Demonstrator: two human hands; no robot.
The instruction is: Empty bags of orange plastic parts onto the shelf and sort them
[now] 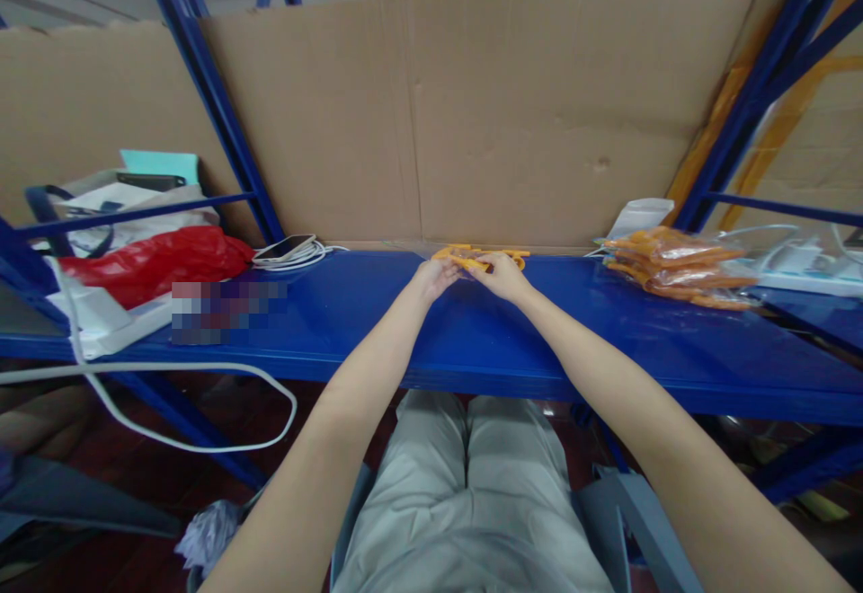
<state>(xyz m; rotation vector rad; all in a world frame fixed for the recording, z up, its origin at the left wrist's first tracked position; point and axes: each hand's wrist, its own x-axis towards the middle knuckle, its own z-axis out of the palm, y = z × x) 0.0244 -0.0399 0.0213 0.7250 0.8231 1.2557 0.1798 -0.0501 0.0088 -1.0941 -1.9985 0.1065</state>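
Both my hands meet at the back of a blue metal shelf (378, 323), close to a cardboard wall. My left hand (437, 276) and my right hand (500, 275) are each pinched on the same small clear bag of orange pieces (480, 257), which lies on the shelf just beyond my fingertips. The fingers are curled and closed on the bag's near edge. A stack of filled bags with the same orange pieces (680, 268) lies to the right on the shelf, well apart from my hands.
A phone with a coiled white cable (289, 252) lies at the back left. A red plastic bag (152, 262) and a tote bag (114, 202) fill the left end. White power strips and cables (796, 265) sit far right. Blue rack posts (209, 90) cross in front of the cardboard (512, 108).
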